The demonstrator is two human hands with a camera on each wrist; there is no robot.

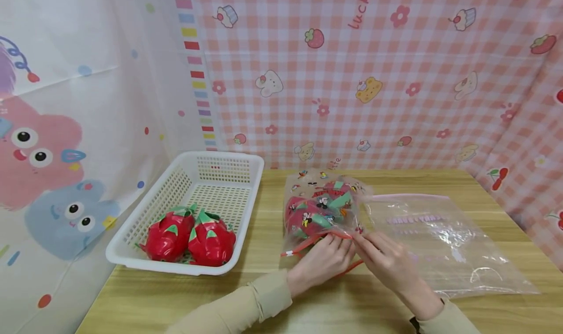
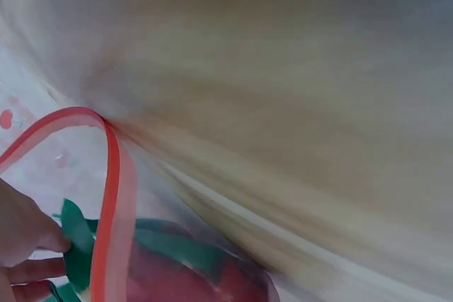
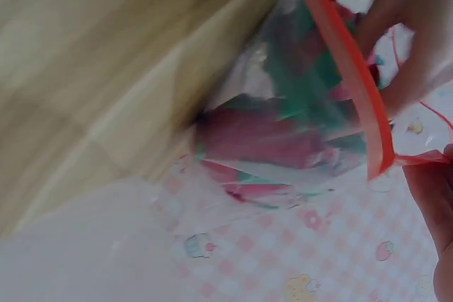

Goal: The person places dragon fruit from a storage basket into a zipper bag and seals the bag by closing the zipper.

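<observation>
A clear zip bag [image 1: 303,190] printed with small cartoon figures lies on the table, its mouth edged by a red strip [image 2: 106,196]. Red artificial dragon fruits [image 3: 262,136] with green leaves are inside. My left hand [image 1: 323,260] reaches in at the mouth, and in the left wrist view its fairly straight fingers touch a green leaf [image 2: 78,245]. On the right side of the mouth, my right hand [image 1: 389,260] pinches the red edge between thumb and fingers. How far the left fingertips go in is hidden in the head view.
A white plastic basket [image 1: 252,197] at the left holds two more dragon fruits [image 1: 213,241]. Another clear bag [image 1: 457,246] lies flat at the right, partly beside the right hand. Printed cloths [image 1: 334,129] hang behind the table [image 1: 259,304] and at both sides.
</observation>
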